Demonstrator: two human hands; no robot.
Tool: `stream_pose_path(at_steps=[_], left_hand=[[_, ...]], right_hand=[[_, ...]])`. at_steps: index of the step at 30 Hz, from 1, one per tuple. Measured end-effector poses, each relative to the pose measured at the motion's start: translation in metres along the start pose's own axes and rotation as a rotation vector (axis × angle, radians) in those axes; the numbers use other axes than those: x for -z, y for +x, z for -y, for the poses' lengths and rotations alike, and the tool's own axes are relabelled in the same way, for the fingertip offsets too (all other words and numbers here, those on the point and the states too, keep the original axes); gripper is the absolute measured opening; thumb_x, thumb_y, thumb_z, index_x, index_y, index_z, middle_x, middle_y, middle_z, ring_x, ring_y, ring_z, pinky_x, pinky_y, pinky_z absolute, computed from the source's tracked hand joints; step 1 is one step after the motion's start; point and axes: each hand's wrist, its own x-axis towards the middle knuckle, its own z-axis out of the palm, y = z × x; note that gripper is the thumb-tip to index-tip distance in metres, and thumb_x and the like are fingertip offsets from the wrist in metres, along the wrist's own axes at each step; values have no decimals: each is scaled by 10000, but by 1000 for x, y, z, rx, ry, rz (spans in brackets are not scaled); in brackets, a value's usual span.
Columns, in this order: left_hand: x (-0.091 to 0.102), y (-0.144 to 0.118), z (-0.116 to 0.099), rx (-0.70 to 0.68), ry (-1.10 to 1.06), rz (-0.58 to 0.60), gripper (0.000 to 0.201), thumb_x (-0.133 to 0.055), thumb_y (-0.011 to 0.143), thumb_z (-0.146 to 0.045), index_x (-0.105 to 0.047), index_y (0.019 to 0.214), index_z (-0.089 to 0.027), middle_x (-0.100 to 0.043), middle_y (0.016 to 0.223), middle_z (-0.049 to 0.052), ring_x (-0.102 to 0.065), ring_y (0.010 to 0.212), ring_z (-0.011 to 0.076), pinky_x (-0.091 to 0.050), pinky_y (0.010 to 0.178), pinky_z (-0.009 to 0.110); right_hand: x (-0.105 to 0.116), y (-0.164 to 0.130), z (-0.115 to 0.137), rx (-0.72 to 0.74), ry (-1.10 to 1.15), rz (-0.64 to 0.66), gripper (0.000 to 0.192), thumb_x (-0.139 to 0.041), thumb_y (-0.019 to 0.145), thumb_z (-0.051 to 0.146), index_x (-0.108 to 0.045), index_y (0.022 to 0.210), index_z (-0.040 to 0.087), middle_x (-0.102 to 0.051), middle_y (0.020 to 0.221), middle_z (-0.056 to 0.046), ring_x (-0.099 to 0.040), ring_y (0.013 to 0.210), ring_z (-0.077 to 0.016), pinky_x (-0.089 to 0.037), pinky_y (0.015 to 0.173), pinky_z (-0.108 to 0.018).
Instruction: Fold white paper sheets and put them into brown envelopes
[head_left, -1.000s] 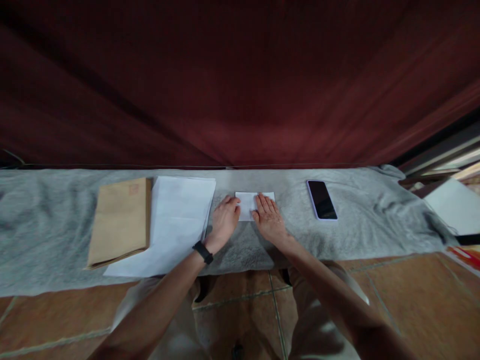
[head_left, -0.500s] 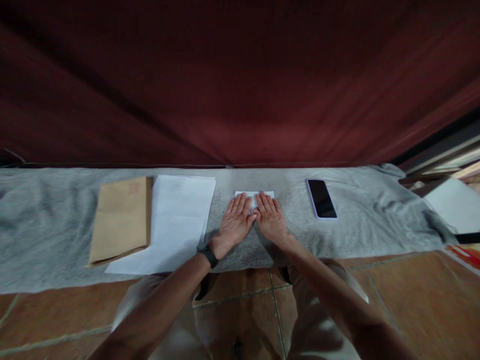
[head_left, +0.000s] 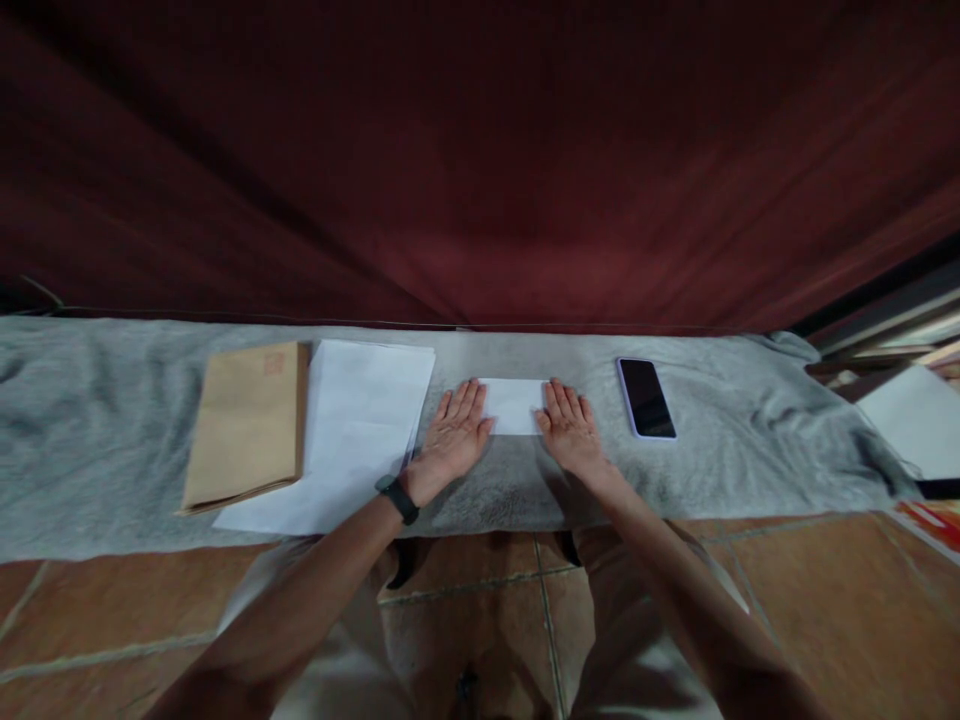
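Observation:
A folded white sheet of paper [head_left: 514,408] lies flat on the grey cloth in the middle of the view, its long side running left to right. My left hand [head_left: 456,432], with a dark watch on the wrist, rests palm down over the paper's left end. At the opposite end lies my right hand [head_left: 571,430], also palm down, its thumb pointing inward. Both hands have their fingers stretched out flat, and neither grips anything. The ends of the paper under the hands are hidden.
Left of my hands is a stack of white paper sheets [head_left: 367,420], partly covered by brown paper envelopes [head_left: 247,430]. A phone [head_left: 646,398] in a light purple case lies to the right on the grey cloth [head_left: 720,440]. Behind the cloth hangs a dark red curtain [head_left: 480,200].
My hands have slid apart from the middle of the folded paper, the left one outward to the left and the right one to the right. More of the paper's face now shows between them.

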Motion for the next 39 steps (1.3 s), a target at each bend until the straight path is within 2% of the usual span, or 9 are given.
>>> stream_pose_path(at_steps=[4,7,10,15,20,28,35,39], left_hand=[[2,0,0,-2,-1,16,626,-311,1052,-393,-321,1593,-80,-334,1658,153,-234,1572,257,-190,1287,484],[4,0,-3,1,7,7,624,-331,1047,-386,-325,1590,-79,-324,1660,161,-232,1572,276,-173,1287,518],[5,0,-6,-25,28,-25,609,-343,1044,-358,-347,1575,-60,-330,1655,179,-234,1570,288,-158,1292,530],[4,3,-12,-234,74,-29,558,-286,1014,-149,-382,1553,-39,-344,1652,175,-221,1572,243,-200,1301,450],[1,3,-20,-252,113,27,566,-292,982,-100,-414,1530,-32,-387,1627,196,-312,1540,254,-296,1268,420],[4,0,-21,-278,40,53,614,-254,945,-54,-414,1537,-90,-418,1616,174,-343,1525,254,-332,1249,427],[4,1,-20,-302,82,67,589,-294,936,-33,-425,1511,-18,-395,1613,222,-352,1520,267,-347,1246,428],[6,1,-19,-313,112,68,589,-288,941,-26,-426,1514,-38,-407,1609,211,-366,1514,248,-362,1238,421]], right_hand=[[4,-3,-14,-16,-29,-3,575,-346,1067,399,-406,1573,133,-391,1629,-164,-375,1492,-343,-276,1214,-564],[11,0,-15,-29,3,-25,595,-361,1064,405,-376,1583,115,-356,1643,-185,-332,1518,-338,-278,1217,-568],[17,8,-3,43,98,-32,587,-321,1072,375,-353,1590,99,-303,1672,-164,-268,1554,-291,-277,1241,-517],[11,13,30,244,218,79,558,-289,1072,327,-389,1581,122,-343,1663,-117,-285,1552,-230,-284,1262,-449],[5,9,40,234,165,115,555,-292,1070,313,-390,1582,123,-371,1647,-112,-320,1538,-237,-252,1274,-467],[7,10,23,203,97,105,555,-316,1081,378,-382,1590,166,-343,1660,-105,-296,1547,-258,-253,1257,-493],[7,9,0,180,74,92,569,-299,1085,373,-354,1598,134,-350,1656,-123,-302,1541,-275,-256,1250,-511],[8,7,-13,151,56,82,574,-285,1084,369,-346,1600,123,-343,1658,-131,-303,1537,-286,-268,1241,-527]])
